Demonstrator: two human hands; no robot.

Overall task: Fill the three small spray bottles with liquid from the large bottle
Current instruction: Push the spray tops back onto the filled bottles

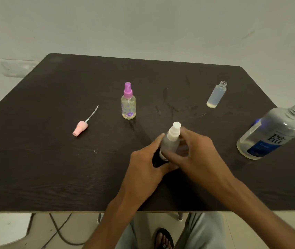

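A small clear spray bottle with a white sprayer (172, 139) stands near the table's middle front. My left hand (146, 162) holds its left side and base. My right hand (195, 153) curls round its right side, fingers near the white top. Behind it stands a flowered bottle with a purple sprayer (128, 103). An uncapped small bottle (216, 95) with liquid stands at the back right. The large clear bottle with a blue label (272, 133) stands open at the right edge. A pink sprayer head with its tube (82, 125) lies to the left.
The dark wooden table (53, 168) has smears near its middle. Its front edge runs just above my knees. A cable and a white object lie on the floor at the lower left. A pale wall stands behind the table.
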